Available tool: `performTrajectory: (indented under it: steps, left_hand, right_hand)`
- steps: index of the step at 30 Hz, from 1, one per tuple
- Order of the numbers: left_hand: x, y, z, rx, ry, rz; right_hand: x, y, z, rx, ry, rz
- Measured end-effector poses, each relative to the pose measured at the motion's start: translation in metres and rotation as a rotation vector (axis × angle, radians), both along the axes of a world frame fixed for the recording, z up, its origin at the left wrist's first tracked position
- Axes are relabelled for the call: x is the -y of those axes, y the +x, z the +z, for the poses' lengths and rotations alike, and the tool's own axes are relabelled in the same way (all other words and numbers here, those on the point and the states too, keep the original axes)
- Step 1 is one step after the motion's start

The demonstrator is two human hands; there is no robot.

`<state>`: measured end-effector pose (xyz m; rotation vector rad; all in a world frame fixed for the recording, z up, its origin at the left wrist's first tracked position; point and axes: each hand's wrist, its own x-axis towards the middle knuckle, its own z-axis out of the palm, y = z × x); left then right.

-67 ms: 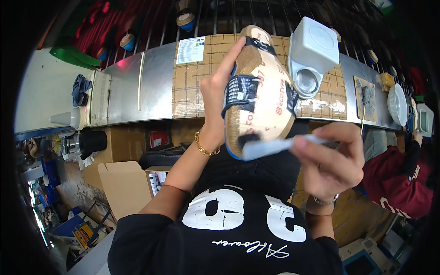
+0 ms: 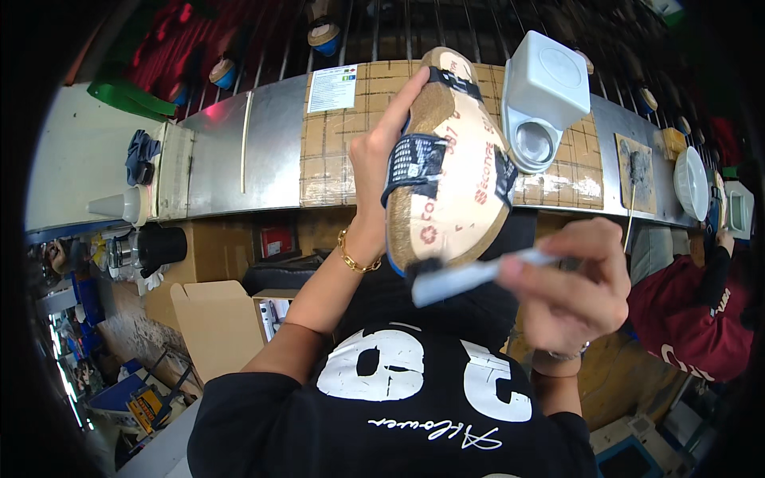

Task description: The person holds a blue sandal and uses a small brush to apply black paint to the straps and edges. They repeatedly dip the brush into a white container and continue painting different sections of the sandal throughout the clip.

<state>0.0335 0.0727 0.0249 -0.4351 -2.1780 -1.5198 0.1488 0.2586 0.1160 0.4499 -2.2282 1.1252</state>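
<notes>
Left hand (image 2: 378,163) closed around a sandal (image 2: 450,167), held up sole-side to the camera at about 12 o'clock from frame centre; thumb and fingers wrap its left edge over a black strap. Gold bracelet (image 2: 355,259) on that wrist. Sandal sole tan cork-coloured with red print, blue rim along the lower edge, toe end tilted toward 11 o'clock.

Right hand (image 2: 570,275) at 4 o'clock from the sandal, fingers closed on a white-handled brush (image 2: 470,275). Brush points toward 9 o'clock; its dark tip touches the sandal's heel end. Watch band shows at the right wrist.

Behind the sandal, a long metal worktop (image 2: 271,151) runs 9 to 3 o'clock, its middle covered with taped cardboard. At 2 o'clock from the sandal, a white square container (image 2: 550,84) above a small round pot (image 2: 532,145). White bowl (image 2: 692,183) at far 3 o'clock. Blue cloth (image 2: 141,157) and a white cup (image 2: 127,205) at 9 o'clock. More sandals on the rack (image 2: 323,36) at 11 o'clock.

Open cardboard box (image 2: 209,327) at 7 o'clock on the floor. Another person in a red sleeve (image 2: 689,315) sits at 4 o'clock.
</notes>
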Motion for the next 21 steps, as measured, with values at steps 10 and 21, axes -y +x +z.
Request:
performTrajectory:
  steps: [10, 21]
  left_hand:
    - [-0.001, 0.0, 0.001, 0.175, 0.191, -0.202]
    - [0.0, 0.005, 0.014, 0.268, 0.16, -0.38]
  right_hand:
    - [-0.01, -0.009, -0.005, 0.076, -0.081, 0.114]
    - [-0.023, -0.013, -0.012, 0.076, -0.135, 0.153]
